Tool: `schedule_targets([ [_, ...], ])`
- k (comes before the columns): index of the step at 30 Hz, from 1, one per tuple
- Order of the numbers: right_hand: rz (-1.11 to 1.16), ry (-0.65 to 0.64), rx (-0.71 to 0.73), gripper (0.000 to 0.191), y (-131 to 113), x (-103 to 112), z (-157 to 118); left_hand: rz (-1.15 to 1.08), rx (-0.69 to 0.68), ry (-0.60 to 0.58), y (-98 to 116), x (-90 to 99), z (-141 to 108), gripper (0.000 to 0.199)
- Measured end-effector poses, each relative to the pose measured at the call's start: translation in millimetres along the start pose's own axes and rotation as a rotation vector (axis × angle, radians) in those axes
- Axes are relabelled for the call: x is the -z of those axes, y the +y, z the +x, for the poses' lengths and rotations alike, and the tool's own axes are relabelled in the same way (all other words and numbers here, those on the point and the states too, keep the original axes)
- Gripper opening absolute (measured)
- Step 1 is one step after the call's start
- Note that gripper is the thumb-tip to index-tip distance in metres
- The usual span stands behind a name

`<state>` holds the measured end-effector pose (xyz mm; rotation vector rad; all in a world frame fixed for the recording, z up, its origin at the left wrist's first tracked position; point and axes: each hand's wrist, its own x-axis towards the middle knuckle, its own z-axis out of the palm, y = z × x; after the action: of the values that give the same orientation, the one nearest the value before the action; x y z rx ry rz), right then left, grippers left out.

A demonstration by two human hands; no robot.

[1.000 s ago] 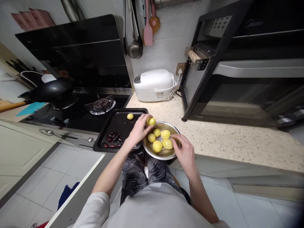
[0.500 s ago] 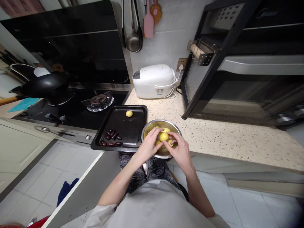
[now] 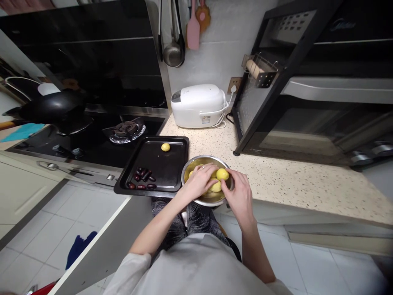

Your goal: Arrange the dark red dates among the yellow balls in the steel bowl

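Over the metal bowl (image 3: 186,192), my right hand (image 3: 241,196) holds a smooth yellow ball (image 3: 222,174) between thumb and fingers. My left hand (image 3: 199,182) reaches across the bowl from the left, its fingers stretched out and thumb apart, close beside the held ball. Below the hands, more yellow lumps (image 3: 215,186) lie in the bowl, partly hidden by my left hand. On the black baking tray (image 3: 162,172), to the left of the bowl, sits one small yellow ball (image 3: 166,147). Several glossy dark-red oval pieces (image 3: 143,176) lie near the tray's front left corner.
A white appliance (image 3: 199,106) with a cord stands against the wall. A black oven (image 3: 307,123) fills the right side of the speckled counter (image 3: 291,180). Left of the tray is a gas stove (image 3: 98,139) with a black wok (image 3: 55,110). Utensils hang above.
The yellow ball has moved from between both hands to the right, held in my right hand. My left hand has opened away from it and now lies flatter over the bowl.
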<state>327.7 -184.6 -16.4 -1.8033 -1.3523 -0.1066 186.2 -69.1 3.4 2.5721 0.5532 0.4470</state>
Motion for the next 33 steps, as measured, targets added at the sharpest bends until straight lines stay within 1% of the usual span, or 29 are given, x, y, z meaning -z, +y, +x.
schedule_targets([
  [4,0.0,-0.03,0.01,0.029,4,2,-2,0.049,0.029,-0.018,-6,-2.3,3,0.044],
  [9,-0.018,-0.05,0.014,0.033,5,1,0,0.103,0.096,-0.025,-13,-2.4,0,0.057],
  [14,-0.132,-0.099,0.042,0.035,1,1,5,0.112,0.133,-0.013,-16,-5.2,-1,0.064],
  [17,-0.185,-0.135,0.075,0.035,-1,3,8,0.091,0.127,-0.033,-17,-4.8,-3,0.077],
  [20,-0.21,-0.15,0.082,0.034,-1,5,11,0.026,0.09,-0.013,-19,4.0,-8,0.09],
  [22,-0.226,-0.154,0.077,0.034,-2,5,12,-0.021,0.096,0.036,-22,14.6,-13,0.087],
  [25,-0.259,-0.16,0.096,0.035,-5,4,13,-0.03,0.16,0.12,-29,31.9,-22,0.07],
  [27,-0.287,-0.157,0.11,0.035,-7,4,14,-0.003,0.204,0.192,-39,41.0,-27,0.058],
  [30,-0.313,-0.165,0.113,0.033,-8,3,16,0.075,0.259,0.301,-60,50.7,-31,0.05],
  [31,-0.318,-0.169,0.115,0.032,-7,3,16,0.113,0.283,0.321,-70,53.6,-31,0.05],
  [33,-0.318,-0.175,0.132,0.031,-4,3,17,0.189,0.351,0.323,-92,59.7,-28,0.052],
])
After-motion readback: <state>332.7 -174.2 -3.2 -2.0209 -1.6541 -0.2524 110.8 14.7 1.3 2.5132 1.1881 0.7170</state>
